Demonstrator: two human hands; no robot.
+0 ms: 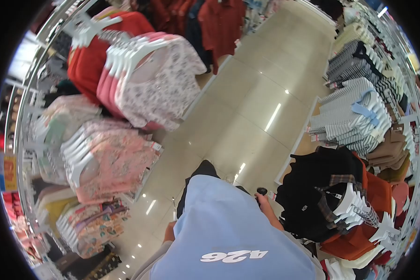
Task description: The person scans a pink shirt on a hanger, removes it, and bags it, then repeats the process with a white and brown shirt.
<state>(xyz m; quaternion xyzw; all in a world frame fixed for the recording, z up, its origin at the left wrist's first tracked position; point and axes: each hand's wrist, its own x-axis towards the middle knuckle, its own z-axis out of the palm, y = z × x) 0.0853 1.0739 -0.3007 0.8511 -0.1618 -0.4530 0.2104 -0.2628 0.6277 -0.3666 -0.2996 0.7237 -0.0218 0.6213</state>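
Note:
My right hand (pixel 264 203) is closed around a small object with a rounded black end (pixel 262 191), held low beside my right thigh. Partly covered by my light blue vest (pixel 219 224), my left hand (pixel 170 232) hangs on the other side. From it a slim white stick (pixel 174 210) points forward; the fingers are mostly hidden. Closest to my right hand is a rack of black tops (pixel 308 186) on white hangers. On my left, pink floral tops (pixel 119 161) hang some way from my left hand.
A shiny tiled aisle (pixel 247 102) runs ahead between clothing racks. White floral tops (pixel 158 79) and red garments (pixel 86 70) hang on the left, with rust-red shirts (pixel 221 28) farther on. Striped tops (pixel 338 109) and orange garments (pixel 378 191) line the right.

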